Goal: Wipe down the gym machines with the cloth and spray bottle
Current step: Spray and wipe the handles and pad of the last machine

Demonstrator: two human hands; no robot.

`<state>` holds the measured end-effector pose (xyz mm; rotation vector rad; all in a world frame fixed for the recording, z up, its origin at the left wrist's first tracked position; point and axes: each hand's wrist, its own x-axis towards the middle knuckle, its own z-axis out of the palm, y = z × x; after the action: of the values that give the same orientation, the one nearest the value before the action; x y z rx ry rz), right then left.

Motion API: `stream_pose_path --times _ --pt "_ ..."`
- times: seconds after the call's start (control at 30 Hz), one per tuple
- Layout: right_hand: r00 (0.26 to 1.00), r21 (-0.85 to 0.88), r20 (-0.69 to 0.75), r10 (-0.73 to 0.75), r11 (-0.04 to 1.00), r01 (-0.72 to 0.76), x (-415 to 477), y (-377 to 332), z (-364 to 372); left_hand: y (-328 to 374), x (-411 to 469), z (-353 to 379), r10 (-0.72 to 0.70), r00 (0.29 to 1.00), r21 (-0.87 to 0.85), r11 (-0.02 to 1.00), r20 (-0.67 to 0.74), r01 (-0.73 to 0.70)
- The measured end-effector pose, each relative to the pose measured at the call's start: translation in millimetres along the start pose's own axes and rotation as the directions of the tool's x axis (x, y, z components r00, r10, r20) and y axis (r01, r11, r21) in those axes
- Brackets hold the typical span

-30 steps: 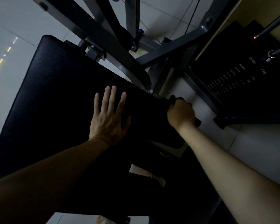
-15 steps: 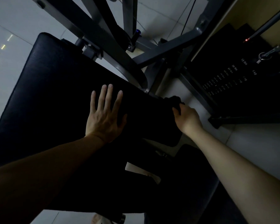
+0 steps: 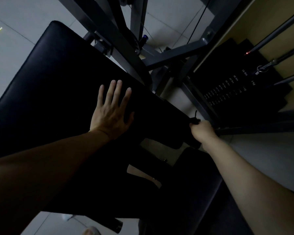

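Cloth (image 3: 194, 120), gripped by right hand (image 3: 202, 132), has slid down pad's (image 3: 49, 82) right edge, nearly finishing it; left hand (image 3: 111, 114) spread flat.

Our right hand (image 3: 202, 131) slid back toward us along the right edge of the black pad (image 3: 58, 82). A second before, it lay curled over the dark cloth (image 3: 194, 120) farther up that edge, with a dark stub showing past the knuckles. Half a second before, it had drawn back, the cloth bunched at the fingertips. By now it gripped the cloth in a tight fist near the pad's lower corner, a thin strand sticking up above the fingers. Our view tipped slightly too.
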<state>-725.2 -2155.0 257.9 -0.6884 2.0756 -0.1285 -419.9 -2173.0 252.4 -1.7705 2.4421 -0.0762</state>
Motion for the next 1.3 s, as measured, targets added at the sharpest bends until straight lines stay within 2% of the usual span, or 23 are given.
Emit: stream_pose_path --times 0.07,0.17,0.3,0.37,0.4,0.43,0.47,0.5,0.57,0.6,0.63,0.7,0.77,0.87,1.0,1.07,1.17,1.2,1.3 --pt "0.995 0.074 0.092 -0.030 0.997 0.023 -20.5 -1.2 1.9 1.6 -1.9 -1.7 -0.003 1.000 0.011 1.000 -0.008 0.003" --pt "0.980 0.168 0.133 -0.148 0.978 0.125 -70.6 -12.0 3.6 4.2 -3.9 -4.5 -0.014 0.999 0.041 0.999 0.032 0.013" --pt "0.930 0.229 0.258 -0.263 0.951 0.205 -142.3 -13.1 -8.3 15.1 -14.5 -45.3 -0.008 0.984 0.050 0.999 0.176 -0.001" --pt "0.897 0.290 0.341 -0.281 0.939 0.184 -175.2 -12.1 -17.0 33.9 -41.5 -81.6 0.062 0.972 -0.020 0.998 0.228 -0.059" --pt "0.872 0.341 0.396 -0.288 0.928 0.152 -192.7 -14.2 -20.9 40.2 -63.3 -106.3 0.045 0.977 -0.096 0.995 0.208 -0.026" --pt "0.848 0.405 0.452 -0.277 0.911 0.081 -202.3 -13.0 -23.9 50.4 -81.1 -122.3 0.006 0.982 -0.244 0.969 0.188 0.041" --pt "0.816 0.453 0.512 -0.267 0.891 0.007 -215.3 -12.9 -27.5 56.0 -101.0 -139.9 -0.052 0.976 -0.435 0.889 0.213 0.143" --pt "0.775 0.480 0.573 -0.266 0.875 -0.055 -227.6 -11.3 -31.1 59.5 -120.6 -158.8 -0.081 0.958 -0.622 0.745 0.275 0.241" --pt "0.697 0.484 0.663 -0.273 0.867 -0.120 -253.3 -8.7 -38.5 60.0 -153.3 -193.6 -0.047 0.905 -0.842 0.347 0.424 0.413" --pt "0.659 0.480 0.696 -0.286 0.868 -0.130 -268.5 -8.4 -42.1 54.7 -166.6 -209.3 -0.013 0.885 -0.871 0.174 0.465 0.460" --pt "0.631 0.481 0.716 -0.299 0.867 -0.134 -284.0 -8.9 -44.8 45.8 -178.5 -223.3 0.021 0.872 -0.871 0.042 0.490 0.489" --pt "0.598 0.473 0.736 -0.318 0.874 -0.116 -314.5 -8.6 -47.9 26.1 -200.4 -242.7 0.094 0.857 -0.852 -0.094 0.507 0.515" --pt "0.572 0.476 0.744 -0.344 0.875 -0.092 -339.5 -4.8 -48.1 8.2 -220.3 -254.8 0.149 0.850 -0.849 -0.092 0.506 0.521" --pt "0.567 0.472 0.729 -0.384 0.882 -0.010 -378.0 4.8 -45.6 -15.2 -254.5 -265.7 0.151 0.859 -0.858 -0.092 0.490 0.506" --pt "0.630 0.460 0.659 -0.410 0.883 0.093 -413.3 32.9 -25.9 -41.3 -301.9 -277.1 0.167 0.878 -0.851 -0.221 0.448 0.476" --pt "0.683 0.465 0.612 -0.399 0.880 0.097 -431.6 46.5 -6.1 -49.1 -324.7 -278.0 0.124 0.894 -0.859 -0.247 0.431 0.448" --pt "0.789 0.550 0.497 -0.361 0.834 0.036 -463.3 64.3 22.9 -60.9 -355.6 -285.1 0.023 0.918 -0.900 -0.187 0.397 0.394" --pt "0.816 0.602 0.460 -0.351 0.799 0.005 -471.4 68.2 28.8 -66.2 -362.2 -286.6 0.007 0.920 -0.907 -0.165 0.391 0.387" --pt "0.873 0.750 0.299 -0.385 0.660 0.035 -502.6 80.5 45.4 -91.7 -392.5 -302.1 0.033 0.927 -0.925 -0.061 0.372 0.374"
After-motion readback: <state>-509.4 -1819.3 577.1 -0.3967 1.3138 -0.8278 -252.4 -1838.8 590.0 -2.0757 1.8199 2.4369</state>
